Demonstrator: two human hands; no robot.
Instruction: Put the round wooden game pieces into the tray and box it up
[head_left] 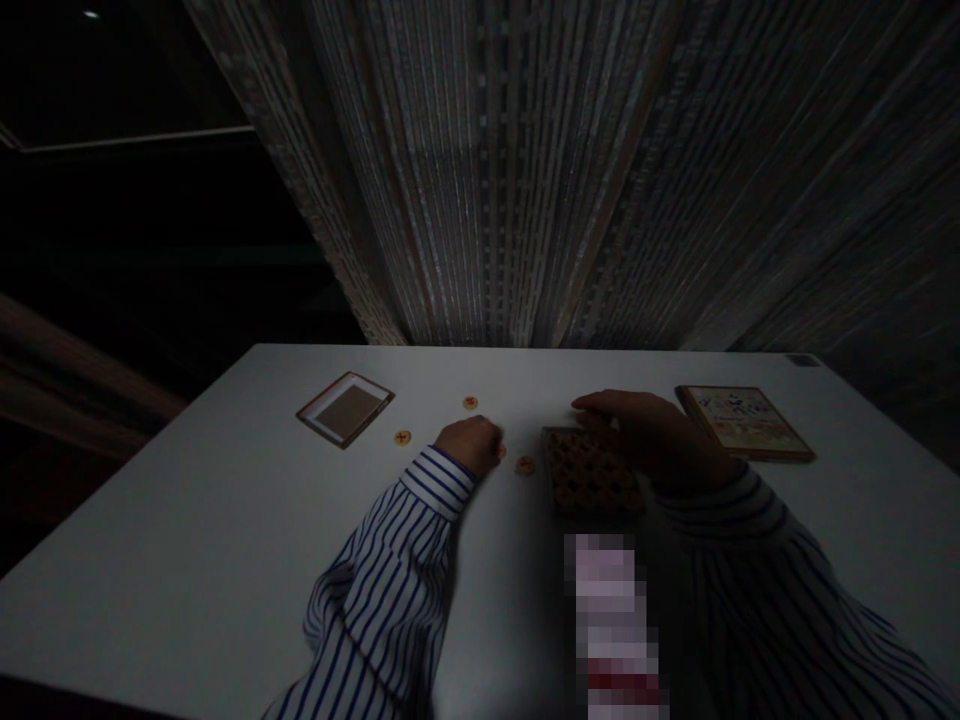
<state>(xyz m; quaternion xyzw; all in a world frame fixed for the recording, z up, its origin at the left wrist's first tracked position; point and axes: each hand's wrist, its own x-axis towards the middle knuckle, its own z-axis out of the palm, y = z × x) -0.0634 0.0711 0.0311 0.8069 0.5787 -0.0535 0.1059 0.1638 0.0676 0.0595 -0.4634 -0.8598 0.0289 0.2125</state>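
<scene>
My left hand rests on the white table with its fingers curled down. At its fingertips a round wooden Chinese chess piece shows in part, gripped or pressed there. Just to the right lies another chess piece with a dark mark. Two more, a far piece and a left piece, carry red marks. Over the upper right of a shallow box packed with round pieces hovers my right hand. Its fingers reach left, outstretched, and nothing shows in them. Its palm is hidden.
A framed, flat box lid lies at the left of the white table. On the right is a flat box with a printed cover. A patterned curtain hangs behind the table's far edge. A blurred patch covers the front centre.
</scene>
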